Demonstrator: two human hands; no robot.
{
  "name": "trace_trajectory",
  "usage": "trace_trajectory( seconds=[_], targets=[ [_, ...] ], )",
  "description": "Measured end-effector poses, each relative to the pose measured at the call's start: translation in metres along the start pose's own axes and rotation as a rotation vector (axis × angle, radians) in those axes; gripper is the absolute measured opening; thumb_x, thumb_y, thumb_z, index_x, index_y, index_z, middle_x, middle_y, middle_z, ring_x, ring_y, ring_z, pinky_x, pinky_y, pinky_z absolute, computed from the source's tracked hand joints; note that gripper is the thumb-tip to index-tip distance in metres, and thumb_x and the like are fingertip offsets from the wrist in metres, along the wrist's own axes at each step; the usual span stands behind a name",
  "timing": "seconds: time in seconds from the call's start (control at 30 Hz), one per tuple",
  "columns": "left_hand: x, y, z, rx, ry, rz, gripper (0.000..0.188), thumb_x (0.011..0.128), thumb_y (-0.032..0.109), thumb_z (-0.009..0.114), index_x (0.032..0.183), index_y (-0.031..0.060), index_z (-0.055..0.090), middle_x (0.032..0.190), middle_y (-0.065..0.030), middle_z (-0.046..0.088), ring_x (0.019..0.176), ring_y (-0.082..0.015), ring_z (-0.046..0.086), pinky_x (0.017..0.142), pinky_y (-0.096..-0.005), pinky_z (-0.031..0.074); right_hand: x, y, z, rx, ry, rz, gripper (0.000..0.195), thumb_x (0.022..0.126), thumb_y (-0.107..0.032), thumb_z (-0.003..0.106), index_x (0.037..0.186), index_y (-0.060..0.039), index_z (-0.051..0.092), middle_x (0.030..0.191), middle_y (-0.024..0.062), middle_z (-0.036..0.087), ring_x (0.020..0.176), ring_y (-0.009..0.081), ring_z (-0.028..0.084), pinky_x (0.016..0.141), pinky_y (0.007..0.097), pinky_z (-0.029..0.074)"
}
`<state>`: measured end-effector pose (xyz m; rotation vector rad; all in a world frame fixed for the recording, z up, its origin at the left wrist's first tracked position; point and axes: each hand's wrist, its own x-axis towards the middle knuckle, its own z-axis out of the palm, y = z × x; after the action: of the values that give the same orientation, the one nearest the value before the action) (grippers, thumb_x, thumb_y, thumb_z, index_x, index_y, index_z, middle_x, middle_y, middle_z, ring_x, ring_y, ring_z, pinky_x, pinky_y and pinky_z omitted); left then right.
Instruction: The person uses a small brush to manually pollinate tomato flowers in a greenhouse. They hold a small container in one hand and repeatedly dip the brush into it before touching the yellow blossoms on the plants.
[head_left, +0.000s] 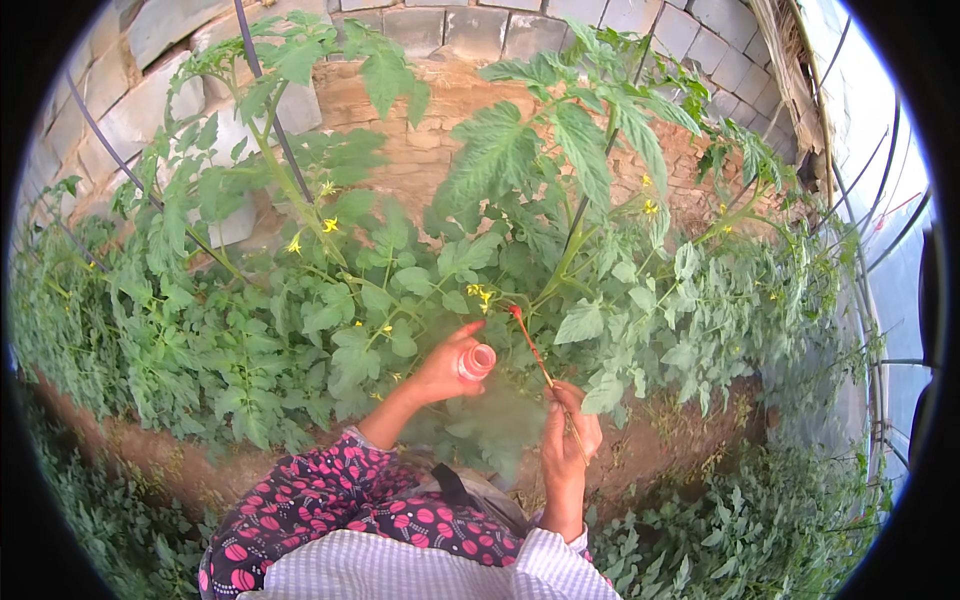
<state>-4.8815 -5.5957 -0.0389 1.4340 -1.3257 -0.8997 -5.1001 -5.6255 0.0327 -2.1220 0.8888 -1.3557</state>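
Note:
My left hand (442, 370) holds a small open bottle (477, 362) with red liquid on its walls; the index finger is stained red and points up toward the plant. A thin wooden stick (538, 352) is pinched between the thumb and fingers of my right hand (570, 424). Its far end carries a red-soaked tip (514, 310), close to the right of a cluster of yellow tomato flowers (480, 294). Whether the tip touches a stem there, I cannot tell. Tomato leaves (469, 255) surround both hands.
Tall tomato stems (574, 251) rise ahead along dark support strings (259, 71). Behind them stands a block wall (472, 30) with a bare earthen patch (420, 142). Plastic sheeting (900, 300) curves along the right. Bare soil (675, 442) and more plants (742, 532) lie nearer me.

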Motion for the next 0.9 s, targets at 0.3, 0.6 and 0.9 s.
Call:
trace_trajectory(
  seconds=[0.3,0.6,0.9],
  targets=[
    [0.019,-0.015,0.0,0.01,-0.01,-0.041,0.046,0.054,0.009,0.08,0.096,0.0074,0.06,0.15,-0.0201,0.022,0.139,-0.029,0.024,0.106,-0.0361,0.032,-0.002,0.02,-0.009,0.048,-0.051,-0.064,0.016,0.079,0.002,0.062,0.095,-0.0014,0.063,0.093,0.0144,0.067,0.076,0.0312,0.065,0.063,0.038,0.049],
    [0.027,-0.009,-0.003,0.088,0.019,0.007,0.049,0.053,0.009,0.081,0.099,0.0067,0.062,0.145,-0.0211,0.033,0.139,-0.0293,0.024,0.107,-0.0367,0.029,0.003,0.021,0.0,0.051,-0.132,0.016,0.014,0.08,0.005,0.06,0.093,0.0,0.063,0.092,0.0149,0.067,0.083,0.0281,0.066,0.073,0.0348,0.051],
    [0.028,-0.011,-0.008,0.161,-0.019,0.035,0.051,0.053,0.008,0.08,0.101,0.0082,0.063,0.143,-0.0198,0.037,0.139,-0.0306,0.024,0.108,-0.0386,0.031,0.012,0.02,0.017,0.086,-0.137,-0.116,0.017,0.078,0.004,0.06,0.095,-0.0005,0.062,0.095,0.0154,0.065,0.081,0.0316,0.063,0.072,0.0378,0.05]
  ],
)
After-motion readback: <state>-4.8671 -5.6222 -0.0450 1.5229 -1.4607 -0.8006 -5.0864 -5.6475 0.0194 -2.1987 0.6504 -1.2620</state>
